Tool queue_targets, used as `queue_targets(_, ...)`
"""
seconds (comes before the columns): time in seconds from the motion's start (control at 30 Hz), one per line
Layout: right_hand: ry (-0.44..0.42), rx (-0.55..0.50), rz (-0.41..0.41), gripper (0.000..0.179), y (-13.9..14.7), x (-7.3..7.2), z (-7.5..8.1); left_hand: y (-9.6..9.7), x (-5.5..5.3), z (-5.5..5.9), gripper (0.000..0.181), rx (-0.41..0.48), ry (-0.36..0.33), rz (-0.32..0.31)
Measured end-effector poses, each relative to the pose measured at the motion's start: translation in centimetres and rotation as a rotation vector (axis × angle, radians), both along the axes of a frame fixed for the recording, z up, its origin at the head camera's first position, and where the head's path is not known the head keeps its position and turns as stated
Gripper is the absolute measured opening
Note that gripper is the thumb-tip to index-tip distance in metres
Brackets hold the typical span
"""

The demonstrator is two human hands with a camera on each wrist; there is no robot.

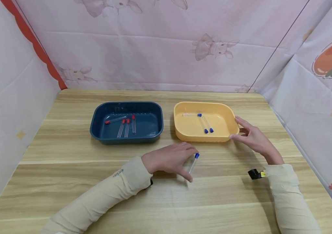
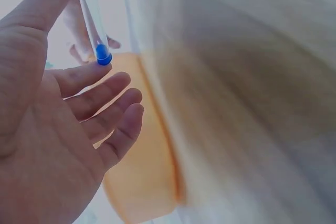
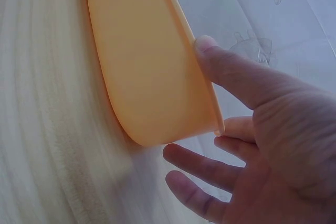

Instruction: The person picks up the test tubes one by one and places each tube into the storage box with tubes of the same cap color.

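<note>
My left hand (image 1: 173, 159) holds a clear tube with a blue cap (image 1: 197, 155) above the table, just in front of the yellow tray (image 1: 201, 139). The thumb is at the tube's clear end and the index finger at its cap; in the left wrist view the other fingers of the left hand (image 2: 58, 129) are spread and hold nothing. At the yellow tray's right end, my right hand (image 1: 255, 138) grips the rim between thumb and index finger. The right wrist view shows the thumb (image 3: 207, 45) on the rim and the lower fingers off the wall.
Three blue-capped tubes (image 1: 208, 124) lie in the yellow tray. To its left stands a dark blue tray (image 1: 126, 141) with several red-capped tubes (image 1: 133, 124). Both stand on a wooden table (image 1: 207, 204), with printed cloth walls (image 1: 154, 58) at the back and sides.
</note>
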State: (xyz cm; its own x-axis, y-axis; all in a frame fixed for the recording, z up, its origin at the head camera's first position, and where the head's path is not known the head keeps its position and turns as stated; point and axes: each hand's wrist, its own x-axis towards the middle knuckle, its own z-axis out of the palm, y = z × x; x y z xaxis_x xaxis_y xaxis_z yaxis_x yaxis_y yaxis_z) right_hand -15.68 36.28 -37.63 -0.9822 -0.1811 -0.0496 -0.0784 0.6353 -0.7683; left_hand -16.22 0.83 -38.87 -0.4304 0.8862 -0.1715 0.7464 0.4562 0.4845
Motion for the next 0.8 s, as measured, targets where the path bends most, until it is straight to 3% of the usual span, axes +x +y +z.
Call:
queue_targets(0.2, -0.001, 0.001, -0.001, 0.083, 0.0, -0.1, -0.1, 0.3, -0.4, 1.8, 0.097, 0.060, 0.025, 0.026)
queue_targets(0.47, -0.008, 0.001, -0.006, 0.083, 0.2, -0.1, -0.1, 0.6, -1.9, 3.9, 0.102, 0.096, 0.057, 0.120)
queue_targets(0.8, -0.007, -0.007, 0.002, 0.083, 0.2, -0.1, -0.1, 1.3, -4.0, 4.6, 0.102, 0.175, 0.049, 0.273)
